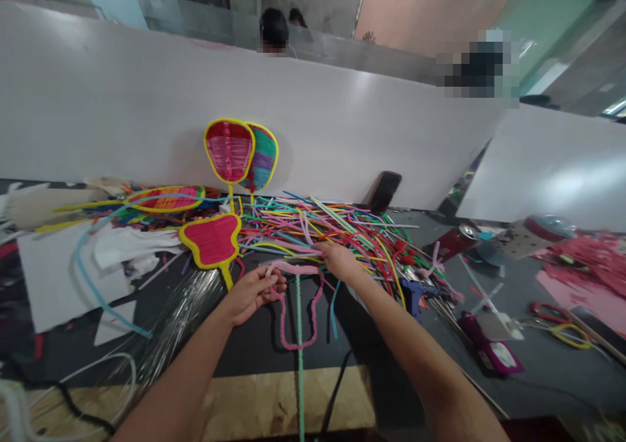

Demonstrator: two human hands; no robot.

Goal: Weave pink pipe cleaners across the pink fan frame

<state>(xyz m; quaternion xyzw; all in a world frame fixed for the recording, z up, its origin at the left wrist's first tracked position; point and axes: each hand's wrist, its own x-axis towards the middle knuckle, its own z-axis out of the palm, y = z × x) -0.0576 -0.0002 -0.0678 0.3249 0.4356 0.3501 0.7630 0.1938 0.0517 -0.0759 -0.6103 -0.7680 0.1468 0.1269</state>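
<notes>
My left hand is closed around the left corner of a fan-shaped outline bent from pink pipe cleaner. A pale green pipe cleaner stem runs down the outline's middle and out past its lower edge. Just above the outline's right corner, my right hand has its fingers pinched on a pipe cleaner at the near edge of the pile; its exact colour is partly hidden by the fingertips. Loose pipe cleaners of many colours are heaped behind both hands. Left of my left hand lies a red fan with yellow edging.
Two finished fans, one pink and one multicoloured, lean against the white partition. A phone leans there too. At right are a drink can, a blue glue gun and scissors. Silver wires lie at left.
</notes>
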